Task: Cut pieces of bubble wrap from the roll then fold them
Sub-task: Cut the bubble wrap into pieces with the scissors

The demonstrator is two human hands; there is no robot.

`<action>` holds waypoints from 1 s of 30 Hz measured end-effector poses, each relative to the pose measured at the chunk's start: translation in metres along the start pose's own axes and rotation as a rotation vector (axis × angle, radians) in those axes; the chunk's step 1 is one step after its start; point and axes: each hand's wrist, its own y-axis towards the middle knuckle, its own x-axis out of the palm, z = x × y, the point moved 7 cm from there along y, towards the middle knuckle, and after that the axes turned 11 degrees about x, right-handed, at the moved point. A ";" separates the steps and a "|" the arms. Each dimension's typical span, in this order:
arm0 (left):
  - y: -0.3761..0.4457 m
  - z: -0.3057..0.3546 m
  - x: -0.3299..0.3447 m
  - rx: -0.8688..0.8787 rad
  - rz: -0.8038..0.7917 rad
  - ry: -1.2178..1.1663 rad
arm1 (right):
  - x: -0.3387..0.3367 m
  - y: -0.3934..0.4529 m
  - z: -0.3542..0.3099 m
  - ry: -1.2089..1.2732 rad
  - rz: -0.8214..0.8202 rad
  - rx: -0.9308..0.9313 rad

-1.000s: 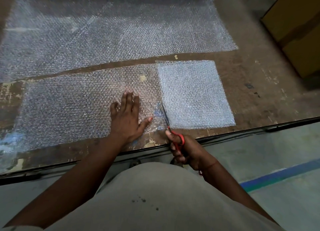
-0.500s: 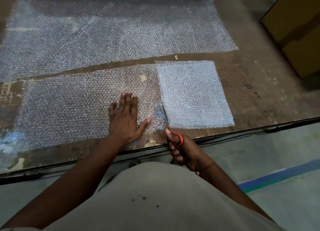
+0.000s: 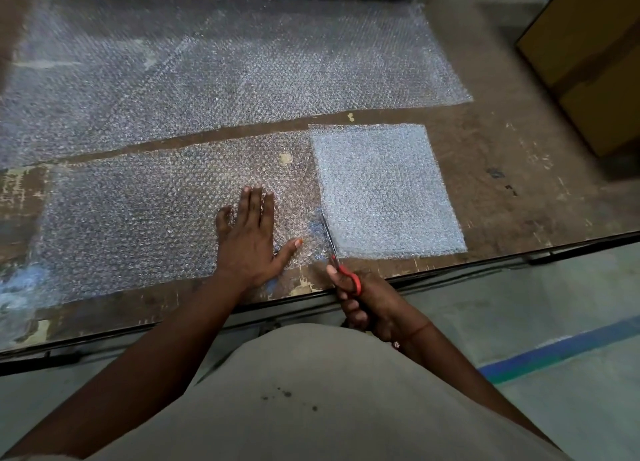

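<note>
Right hand [image 3: 367, 301] grip clamped on red-handled scissors [image 3: 337, 253], fingers curled through the loops, thumb on top. Hand sits at the near desk [image 3: 519, 190] edge, forearm coming in from lower right. Scissor blades point away from the person, tilted a bit left, long axis running near-to-far; whether the blades are apart or together cannot be told. Tips are in the bubble wrap strip [image 3: 156, 215], right along the left edge of the folded piece [image 3: 384, 190].

Left hand [image 3: 251, 235] flat on the strip, palm down, fingers straight and close together pointing away, thumb splayed right toward the blades. Nothing gripped, just pressing. Forearm enters from lower left.

Strip lies flat on the near part of the desk, long axis left-right. Folded piece is a whiter, denser rectangle at the strip's right end, lying on top of it or just beside it, cannot tell which. Larger unrolled sheet [image 3: 225, 76] lies further back, parallel to the strip, a bare band of desk between them. Cardboard box [image 3: 595, 59] at the far right. Blue floor stripe [image 3: 561, 350] lower right.
</note>
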 end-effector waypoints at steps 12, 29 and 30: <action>0.009 0.013 -0.010 0.024 -0.010 -0.060 | 0.006 -0.005 -0.016 0.041 -0.114 -0.002; 0.006 0.014 0.000 -0.001 -0.106 -0.033 | -0.003 0.009 0.012 0.123 -0.130 -0.030; 0.005 0.013 0.000 -0.001 -0.113 -0.020 | -0.002 0.009 0.012 0.122 -0.130 -0.035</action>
